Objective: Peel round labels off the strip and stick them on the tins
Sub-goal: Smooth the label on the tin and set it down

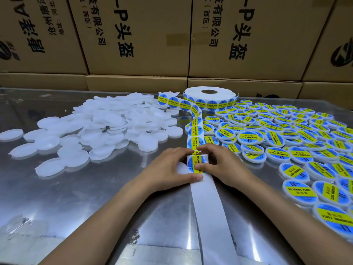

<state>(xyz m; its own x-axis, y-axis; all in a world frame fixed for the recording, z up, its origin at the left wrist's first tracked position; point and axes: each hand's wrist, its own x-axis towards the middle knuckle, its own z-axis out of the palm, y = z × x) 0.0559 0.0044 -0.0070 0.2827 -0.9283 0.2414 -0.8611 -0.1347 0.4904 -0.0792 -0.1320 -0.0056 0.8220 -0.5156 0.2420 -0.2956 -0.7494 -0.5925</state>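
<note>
A white backing strip (207, 203) runs from the label roll (209, 98) down the table toward me. On it, between my hands, lies a round blue and yellow label (193, 163). My left hand (170, 169) holds a plain white tin (181, 169) under the strip, thumb on the strip's edge. The label's right edge is pinched by the fingertips of my right hand (223, 163). A heap of plain white tins (107, 129) lies to the left. Labelled tins (298, 142) are spread on the right.
The work surface is a shiny metal table (76, 197). Stacked cardboard boxes (145, 39) form a wall along its far edge. The empty strip tail runs off the near edge.
</note>
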